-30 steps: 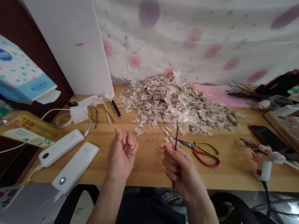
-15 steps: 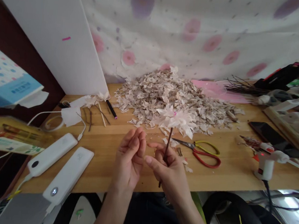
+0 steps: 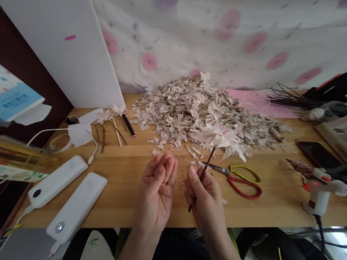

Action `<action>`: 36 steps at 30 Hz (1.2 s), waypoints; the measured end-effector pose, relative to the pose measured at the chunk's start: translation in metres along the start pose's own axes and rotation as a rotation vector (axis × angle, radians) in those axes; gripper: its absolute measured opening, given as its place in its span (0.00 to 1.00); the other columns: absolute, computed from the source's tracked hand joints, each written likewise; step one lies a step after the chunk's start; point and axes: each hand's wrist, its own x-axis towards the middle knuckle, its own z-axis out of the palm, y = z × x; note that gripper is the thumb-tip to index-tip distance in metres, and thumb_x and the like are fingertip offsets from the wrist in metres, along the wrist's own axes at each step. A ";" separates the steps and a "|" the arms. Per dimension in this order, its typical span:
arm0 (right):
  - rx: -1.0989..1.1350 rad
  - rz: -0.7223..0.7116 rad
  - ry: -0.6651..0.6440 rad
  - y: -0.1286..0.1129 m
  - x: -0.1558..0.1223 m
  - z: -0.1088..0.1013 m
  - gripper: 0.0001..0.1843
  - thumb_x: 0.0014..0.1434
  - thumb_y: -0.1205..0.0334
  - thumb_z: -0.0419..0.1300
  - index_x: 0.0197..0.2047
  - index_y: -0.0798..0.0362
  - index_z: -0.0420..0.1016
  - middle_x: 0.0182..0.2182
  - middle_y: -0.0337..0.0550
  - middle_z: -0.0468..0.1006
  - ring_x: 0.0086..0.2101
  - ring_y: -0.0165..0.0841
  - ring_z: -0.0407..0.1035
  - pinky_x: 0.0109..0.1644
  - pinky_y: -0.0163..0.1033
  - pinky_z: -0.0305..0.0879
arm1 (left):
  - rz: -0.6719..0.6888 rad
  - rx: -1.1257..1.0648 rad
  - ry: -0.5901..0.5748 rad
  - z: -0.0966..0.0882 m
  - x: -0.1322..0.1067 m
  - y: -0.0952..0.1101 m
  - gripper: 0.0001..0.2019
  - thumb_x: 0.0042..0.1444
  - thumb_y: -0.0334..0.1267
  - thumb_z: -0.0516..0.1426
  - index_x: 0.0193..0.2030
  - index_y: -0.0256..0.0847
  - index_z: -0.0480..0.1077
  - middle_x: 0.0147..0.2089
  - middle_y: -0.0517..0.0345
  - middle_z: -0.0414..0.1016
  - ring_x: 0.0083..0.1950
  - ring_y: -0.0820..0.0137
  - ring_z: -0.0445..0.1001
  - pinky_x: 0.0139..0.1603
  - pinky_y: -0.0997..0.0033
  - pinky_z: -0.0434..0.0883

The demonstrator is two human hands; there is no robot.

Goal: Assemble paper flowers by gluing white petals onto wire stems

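My right hand (image 3: 208, 196) is closed around the thin brown stem (image 3: 208, 164) of a handmade flower, with the thumb pressed along it. White, pointed, papery petals (image 3: 223, 139) spread out at the top of the stem, with a small pink spot in the middle. The stem leans right, and its lower end sticks out below the fist. Beside it, my left hand (image 3: 157, 189) is palm up and loosely cupped, its thumb bent over the fingers. Nothing shows in that palm. Scissors (image 3: 245, 180) with yellow and red handles lie just right of my right hand.
A heap of pale dried petals (image 3: 184, 106) covers the back of the table. On the left are two white power banks (image 3: 77, 206), a black marker (image 3: 128, 125) and twigs. To the right stand a white glue gun (image 3: 317, 197) and a dark phone (image 3: 324, 161).
My right hand has moved right with the flower, away from my left hand, and its extended index finger has curled in around the stem. The left hand stays cupped. The view has shifted slightly.
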 end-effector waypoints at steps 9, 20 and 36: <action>-0.271 -0.276 -0.006 -0.005 0.000 0.005 0.08 0.54 0.61 0.71 0.39 0.52 0.82 0.18 0.27 0.55 0.19 0.24 0.49 0.21 0.31 0.47 | -0.105 -0.021 0.053 0.009 -0.004 -0.002 0.14 0.43 0.31 0.74 0.37 0.46 0.83 0.43 0.62 0.87 0.45 0.76 0.85 0.45 0.89 0.76; -0.223 -0.066 -0.003 -0.006 0.010 -0.009 0.18 0.50 0.46 0.74 0.29 0.53 0.81 0.15 0.29 0.58 0.17 0.23 0.48 0.18 0.32 0.44 | 0.023 0.236 0.087 -0.007 0.003 -0.008 0.14 0.48 0.40 0.73 0.43 0.49 0.82 0.43 0.61 0.87 0.48 0.69 0.84 0.51 0.75 0.78; 0.045 0.251 -0.147 -0.020 0.004 -0.001 0.31 0.47 0.39 0.74 0.22 0.51 0.62 0.15 0.24 0.49 0.16 0.19 0.36 0.16 0.28 0.35 | 0.753 1.156 -0.378 -0.026 0.006 0.000 0.34 0.58 0.18 0.61 0.64 0.59 0.69 0.52 0.63 0.83 0.55 0.65 0.82 0.72 0.54 0.64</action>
